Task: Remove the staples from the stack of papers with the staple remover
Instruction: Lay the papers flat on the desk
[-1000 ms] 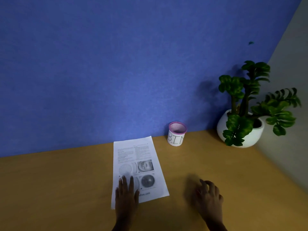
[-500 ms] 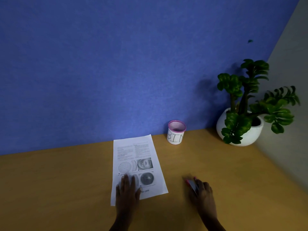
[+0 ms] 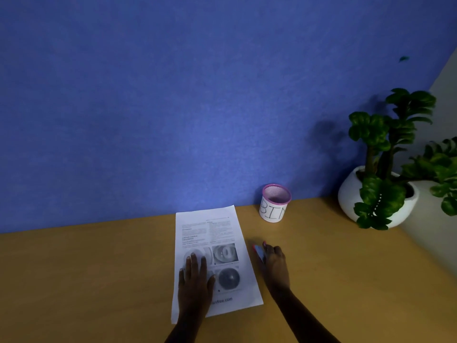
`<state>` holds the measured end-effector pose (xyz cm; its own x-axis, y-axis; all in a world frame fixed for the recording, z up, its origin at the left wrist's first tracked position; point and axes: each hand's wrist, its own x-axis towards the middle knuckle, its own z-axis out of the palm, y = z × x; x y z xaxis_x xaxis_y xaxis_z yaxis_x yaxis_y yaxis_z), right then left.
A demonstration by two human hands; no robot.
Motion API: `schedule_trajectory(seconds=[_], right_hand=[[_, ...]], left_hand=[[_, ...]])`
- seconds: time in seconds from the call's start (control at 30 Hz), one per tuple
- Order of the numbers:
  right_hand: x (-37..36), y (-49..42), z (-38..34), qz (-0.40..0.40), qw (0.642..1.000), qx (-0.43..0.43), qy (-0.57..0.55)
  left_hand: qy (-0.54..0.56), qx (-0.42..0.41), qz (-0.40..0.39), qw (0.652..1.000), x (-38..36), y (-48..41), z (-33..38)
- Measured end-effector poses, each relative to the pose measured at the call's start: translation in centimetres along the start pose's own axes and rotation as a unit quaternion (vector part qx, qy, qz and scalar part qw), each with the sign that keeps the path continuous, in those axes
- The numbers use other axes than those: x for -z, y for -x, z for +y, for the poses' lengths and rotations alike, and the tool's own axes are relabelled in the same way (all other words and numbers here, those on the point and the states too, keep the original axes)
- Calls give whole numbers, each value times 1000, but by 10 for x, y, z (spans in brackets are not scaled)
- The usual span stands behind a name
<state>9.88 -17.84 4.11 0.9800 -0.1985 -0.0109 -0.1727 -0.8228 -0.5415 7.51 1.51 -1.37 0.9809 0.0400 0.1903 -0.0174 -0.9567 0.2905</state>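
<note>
A stack of printed white papers (image 3: 217,233) lies on the wooden desk (image 3: 86,280), its long side pointing away from me. My left hand (image 3: 195,276) rests flat on the lower left part of the top sheet, fingers apart. My right hand (image 3: 274,263) is just right of the stack, shut on a small staple remover (image 3: 259,251) with pink tips that sticks out from my fingers toward the papers. No staple is visible at this distance.
A white mesh cup with a pink rim, labelled BIN (image 3: 274,204), stands by the blue wall beyond the papers' top right corner. A potted green plant (image 3: 385,184) in a white pot fills the desk's far right corner.
My right hand has moved forward and left along the desk, has picked up the staple remover and now holds it beside the papers. My left hand has stayed on the sheet.
</note>
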Motion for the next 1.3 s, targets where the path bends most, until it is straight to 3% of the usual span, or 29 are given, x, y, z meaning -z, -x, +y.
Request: schedule_trajectory(seconds=[0.17, 0.63, 0.8, 0.9, 1.07, 1.3], right_hand=[[-11, -21, -15, -15, 1000, -13, 2], [-13, -24, -14, -29, 999, 3, 37], [1, -5, 5, 10, 998, 27, 48], [7, 9, 20, 46, 998, 25, 38], [15, 33, 46, -29, 994, 7, 107], [17, 67, 64, -53, 993, 7, 106]], left_hand=[[20, 21, -39, 999, 1, -6, -4], [-8, -11, -39, 999, 14, -9, -3], [-16, -44, 9, 999, 15, -5, 5], [-2, -27, -4, 1000, 16, 3, 17], [34, -30, -14, 999, 5, 18, 45], [31, -55, -18, 998, -11, 36, 58]])
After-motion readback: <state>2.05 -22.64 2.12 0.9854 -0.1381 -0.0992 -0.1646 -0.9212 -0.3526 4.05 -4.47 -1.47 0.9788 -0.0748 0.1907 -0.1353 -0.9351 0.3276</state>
